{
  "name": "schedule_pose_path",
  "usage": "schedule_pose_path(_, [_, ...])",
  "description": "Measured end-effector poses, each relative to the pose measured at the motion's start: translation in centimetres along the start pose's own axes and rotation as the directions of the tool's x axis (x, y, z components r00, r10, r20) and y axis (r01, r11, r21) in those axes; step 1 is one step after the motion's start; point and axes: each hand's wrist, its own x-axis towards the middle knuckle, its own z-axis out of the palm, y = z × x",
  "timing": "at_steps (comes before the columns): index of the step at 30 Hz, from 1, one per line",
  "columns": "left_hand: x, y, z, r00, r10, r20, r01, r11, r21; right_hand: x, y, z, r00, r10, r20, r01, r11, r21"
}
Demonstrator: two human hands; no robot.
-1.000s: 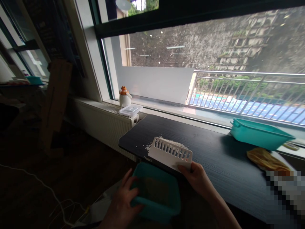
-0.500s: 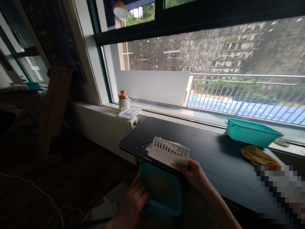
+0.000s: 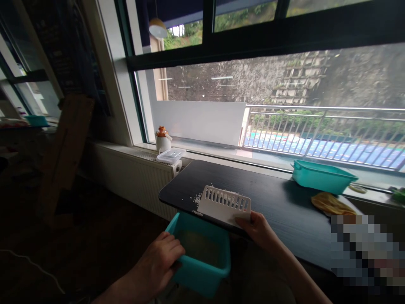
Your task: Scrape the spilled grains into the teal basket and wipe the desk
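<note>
My left hand [image 3: 166, 257] grips the left rim of a turquoise plastic bin [image 3: 202, 274], held just below the table's front edge. Sandy, pale material, hard to make out, covers the bin's bottom. In my right hand [image 3: 253, 226] is a white slotted scoop [image 3: 221, 211], its row of long slots pointing away from me. The scoop is tilted over the dark table [image 3: 268, 198], close to the front edge. Small white pellets [image 3: 198, 197] lie scattered at its left side and behind it, and some show through the slots.
A second turquoise bin [image 3: 322, 177] stands at the table's back right, with a yellow-brown cloth [image 3: 330, 203] before it. Behind the table's left end is a radiator [image 3: 145, 173] bearing a clear plastic lid [image 3: 171, 156] and a white jar [image 3: 163, 142]. A cardboard piece [image 3: 68, 147] leans at the far left.
My left hand has brought the turquoise bin up and to the left, nearer the table edge. The scoop in my right hand has hardly moved. The camera view has shifted slightly.
</note>
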Motion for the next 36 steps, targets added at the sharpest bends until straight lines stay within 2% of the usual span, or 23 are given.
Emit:
schedule_pose_path(5, [0.0, -0.3, 0.5, 1.0, -0.007, -0.022, 0.006, 1.0, -0.023, -0.6, 0.2, -0.8, 0.998, -0.013, 0.056, 0.015, 0.999, -0.033])
schedule_pose_path(8, [0.8, -0.3, 0.6, 0.998, 0.02, -0.059, -0.02, 1.0, -0.011, -0.3, 0.4, -1.0, 0.999, -0.012, 0.033, 0.014, 0.998, -0.055])
schedule_pose_path(12, [1.8, -0.2, 0.4, 0.995, 0.032, -0.091, -0.031, 0.999, 0.015, 0.0, 0.3, -0.5, 1.0, -0.001, -0.029, -0.003, 0.993, -0.121])
schedule_pose_path(17, [1.7, -0.4, 0.3, 0.992, 0.032, -0.12, -0.033, 0.999, 0.001, -0.5, -0.2, -0.1, 1.0, -0.002, 0.021, 0.005, 0.992, -0.129])
schedule_pose_path(23, [1.2, -0.6, 0.3, 0.99, 0.045, -0.132, -0.045, 0.999, 0.001, 0.3, -0.7, 0.6, 1.0, 0.004, -0.026, -0.009, 0.982, -0.19])
schedule_pose_path(29, [1.0, -0.9, 0.6, 0.991, 0.032, -0.128, -0.032, 0.999, 0.003, 0.6, -1.1, 1.3, 0.999, -0.009, 0.05, 0.014, 0.994, -0.104])
schedule_pose_path(34, [1.2, -1.1, 0.9, 0.989, 0.025, -0.143, -0.025, 1.0, 0.002, 0.6, -0.2, 1.0, 0.997, -0.017, -0.069, 0.006, 0.986, -0.165])
schedule_pose_path(36, [1.3, -1.0, 0.9, 0.987, 0.035, -0.157, -0.035, 0.999, 0.002, 0.6, 0.2, 1.0, 0.999, -0.015, -0.038, 0.009, 0.988, -0.156])
